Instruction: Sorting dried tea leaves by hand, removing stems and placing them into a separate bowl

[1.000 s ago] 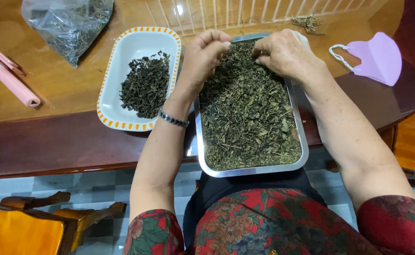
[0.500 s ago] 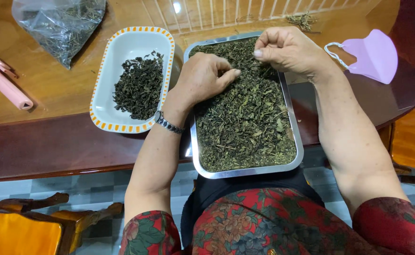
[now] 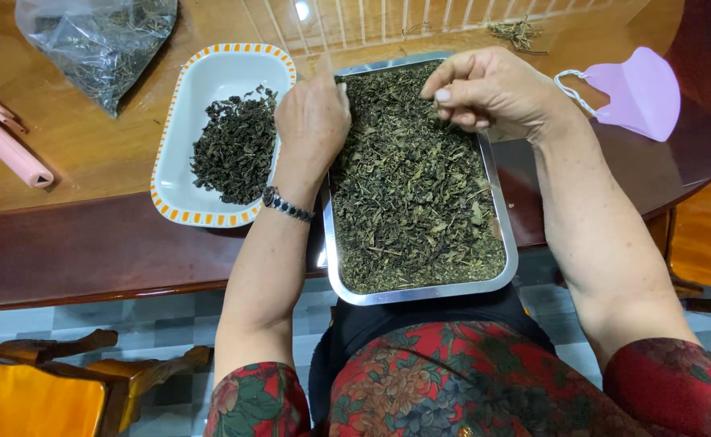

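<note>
A steel tray full of dried green leaves lies at the table edge in front of me. My left hand hovers over the tray's upper left rim, beside a white dish with an orange-dotted rim holding darker leaves. I see only the back of that hand, with the fingers curled under and hidden. My right hand is above the tray's far right corner, thumb and fingers pinched together just over the leaves.
A clear plastic bag of dried stems lies at the far left, a pink pen-shaped object near the left edge, and a lilac face mask at the right. Loose stems lie beyond the tray. A wooden chair stands lower left.
My left hand came off the leaves in the middle of the tray and moved left to the tray's rim, toward the white dish. My right hand stayed at the far corner.
</note>
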